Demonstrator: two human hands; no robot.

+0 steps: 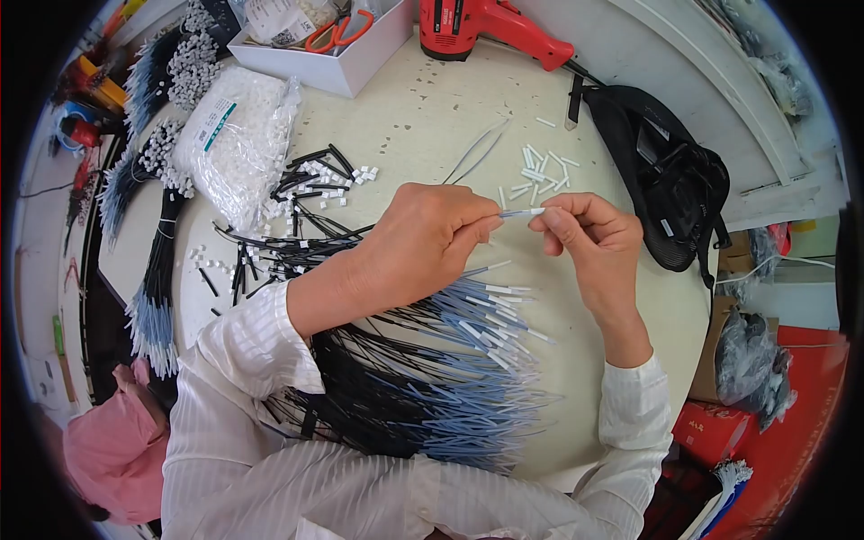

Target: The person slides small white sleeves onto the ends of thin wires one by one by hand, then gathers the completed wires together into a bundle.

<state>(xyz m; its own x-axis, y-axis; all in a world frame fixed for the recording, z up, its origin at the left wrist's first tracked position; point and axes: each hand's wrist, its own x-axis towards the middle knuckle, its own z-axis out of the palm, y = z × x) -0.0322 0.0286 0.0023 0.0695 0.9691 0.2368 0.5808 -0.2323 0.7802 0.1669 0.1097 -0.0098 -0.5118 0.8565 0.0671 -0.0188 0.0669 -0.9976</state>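
My left hand (432,236) pinches a thin grey-blue wire (515,214) near its end. At that end is a short white sleeve (537,211), held between the thumb and fingers of my right hand (589,247). A loop of the same kind of wire (477,153) rises behind my left hand. Below both hands spreads a large bundle of black and blue-grey wires (450,396), several of them tipped with white sleeves. Loose white sleeves (540,168) lie on the table just beyond my right hand.
A red heat gun (495,29) and a white box (333,58) with orange-handled scissors (340,32) stand at the back. On the left are a bag of white connectors (238,139), black tube pieces (301,175) and tied wire bundles (160,261). A black bag (661,175) lies right.
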